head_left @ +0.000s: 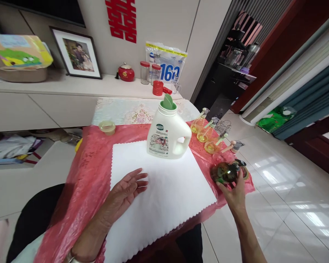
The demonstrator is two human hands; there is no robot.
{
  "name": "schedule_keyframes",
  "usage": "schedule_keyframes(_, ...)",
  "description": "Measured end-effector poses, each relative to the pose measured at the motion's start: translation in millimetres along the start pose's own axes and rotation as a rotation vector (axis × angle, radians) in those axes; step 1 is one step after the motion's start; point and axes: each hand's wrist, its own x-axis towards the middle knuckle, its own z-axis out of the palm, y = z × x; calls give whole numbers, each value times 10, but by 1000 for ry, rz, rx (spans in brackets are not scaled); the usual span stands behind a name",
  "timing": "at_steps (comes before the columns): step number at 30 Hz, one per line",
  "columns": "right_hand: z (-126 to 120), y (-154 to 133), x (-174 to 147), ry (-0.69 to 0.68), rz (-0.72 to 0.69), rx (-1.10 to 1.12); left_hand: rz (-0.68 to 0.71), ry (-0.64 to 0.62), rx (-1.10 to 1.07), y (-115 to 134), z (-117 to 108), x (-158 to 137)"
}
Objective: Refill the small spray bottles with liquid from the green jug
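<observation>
My right hand (237, 193) is closed around a dark, glossy pump bottle (223, 172) at the right edge of the table. Over the white scalloped cloth (164, 204), my left hand (131, 186) holds nothing, its fingers apart and slightly curled. Beyond it, a white laundry detergent jug (160, 140) stands upright on the cloth, a green pouring spout (168, 102) showing in its uncapped neck. Several clear pump bottles (203, 137), some with yellow liquid low inside, stand in a row between the jug and the dark bottle.
Red plastic sheeting (90, 160) covers the table. A small tub (107, 128) of pale contents sits at the far left corner. Behind, a white cabinet (71, 87) carries a framed photo (78, 54), red pot (126, 72), lidded jars (144, 73) and a plastic pack (168, 60).
</observation>
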Motion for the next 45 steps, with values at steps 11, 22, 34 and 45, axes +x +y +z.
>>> schedule_keyframes(11, 255, -428, -592, 271, -95, 134, 29, -44, -39, -14, 4, -15)
schedule_keyframes(22, 1157, -1409, -1070, -237, -448, 306, 35, -10, 23, -33, -3, -3)
schedule_keyframes(34, 1671, -1580, -1252, -444, -346, 596, 90, -43, 100, -105, -59, 17)
schedule_keyframes(45, 1699, -1497, -1300, -500, -168, 609, 129, 11, 255, -144, 4, -11)
